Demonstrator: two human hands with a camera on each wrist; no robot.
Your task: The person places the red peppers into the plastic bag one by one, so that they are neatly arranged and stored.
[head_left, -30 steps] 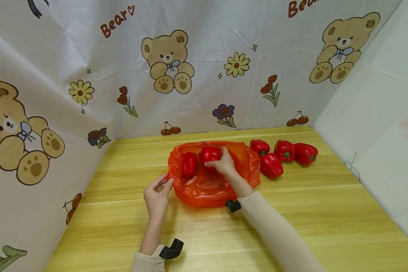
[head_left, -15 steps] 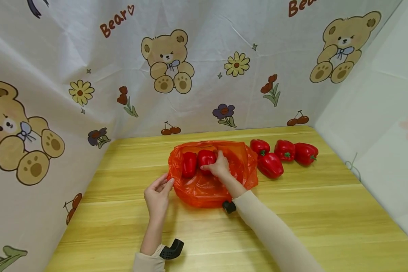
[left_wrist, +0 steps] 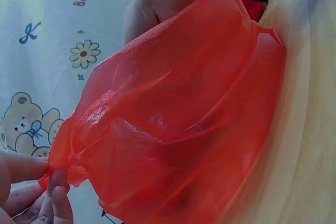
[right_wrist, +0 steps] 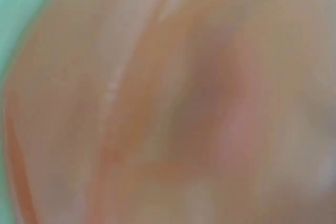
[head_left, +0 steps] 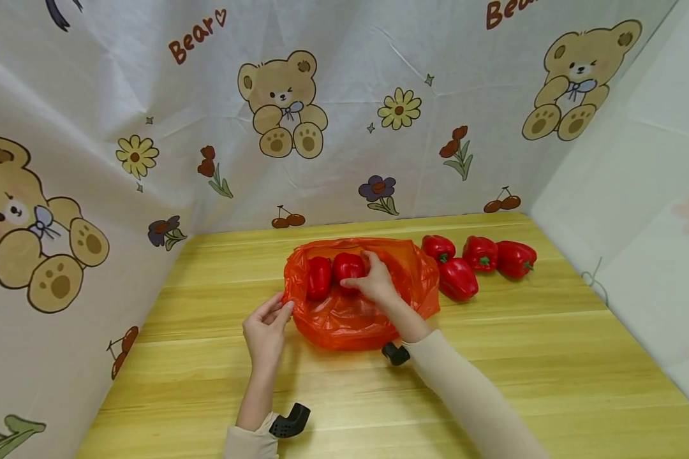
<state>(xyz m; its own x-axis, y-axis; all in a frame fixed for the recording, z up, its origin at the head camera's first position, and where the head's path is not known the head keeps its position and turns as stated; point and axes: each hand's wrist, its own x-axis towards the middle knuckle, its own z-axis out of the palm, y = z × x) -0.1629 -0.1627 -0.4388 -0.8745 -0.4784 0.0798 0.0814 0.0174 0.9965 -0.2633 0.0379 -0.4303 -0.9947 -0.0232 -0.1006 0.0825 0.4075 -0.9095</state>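
Note:
A thin orange-red plastic bag [head_left: 344,331] lies open-mouthed on the table. Its left rim is pinched between thumb and fingertips of my left hand [head_left: 266,328]; the left wrist view shows that pinch on the bag [left_wrist: 173,114] close up. Inside the bag, one red bell pepper [head_left: 319,278] rests at the left. Beside it, my right hand [head_left: 377,280] holds a second red bell pepper [head_left: 347,268], thumb across its front and fingers at its right side. The far fingers are partly hidden. The right wrist view is too blurred to make out the grip.
Right of the bag lie several more red bell peppers, including a near one [head_left: 458,279], one behind it [head_left: 438,247] and one at the far right [head_left: 515,259]. A bear-print cloth [head_left: 333,185] hangs behind the wooden table [head_left: 551,357].
My right hand has lowered the bell pepper and shifted it left, close to the one in the bag. Over the last half second, the hand has drawn slightly right. My left hand stays put.

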